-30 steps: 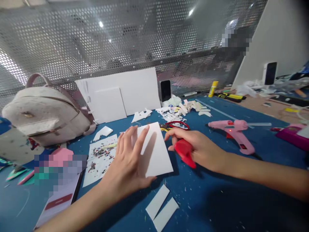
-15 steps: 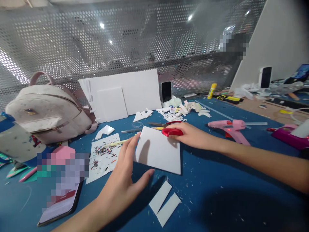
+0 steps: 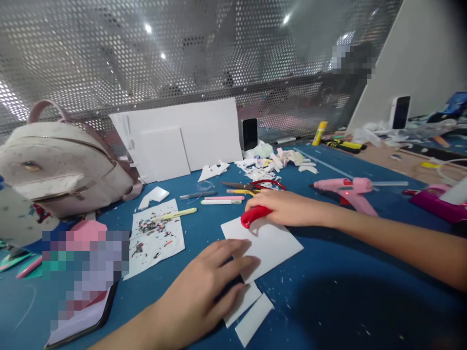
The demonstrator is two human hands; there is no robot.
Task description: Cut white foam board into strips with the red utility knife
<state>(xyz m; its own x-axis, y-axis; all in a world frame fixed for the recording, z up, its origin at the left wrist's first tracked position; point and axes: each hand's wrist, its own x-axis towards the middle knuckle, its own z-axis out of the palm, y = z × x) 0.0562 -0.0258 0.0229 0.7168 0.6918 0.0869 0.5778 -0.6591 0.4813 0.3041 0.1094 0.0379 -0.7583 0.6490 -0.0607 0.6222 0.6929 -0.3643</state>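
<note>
A square white foam board (image 3: pixel 272 248) lies turned on the blue table, between my hands. My left hand (image 3: pixel 215 277) is open over its left edge, fingers apart and slightly bent; whether the fingertips press on the board I cannot tell. Below the fingers, two white strips (image 3: pixel 255 318) lie side by side, one partly covered by the hand. At the board's far edge my right hand (image 3: pixel 280 206) is closed round a glossy red curved tool (image 3: pixel 255 215), its other end hidden. Just behind lie red-handled scissors (image 3: pixel 239 185) with dark blades.
Several pens (image 3: pixel 222 201) lie behind the board. A white sheet with small coloured bits (image 3: pixel 175 240) is at left, near a phone (image 3: pixel 83 316) and backpack (image 3: pixel 65 160). White scraps (image 3: pixel 260 170) are piled at the back; a pink glue gun (image 3: pixel 350 189) sits at right.
The white board has turned and shifted right and nearer. My left hand has moved down and right onto its edge, uncovering the pens. My right hand still holds the red tool, slightly lower.
</note>
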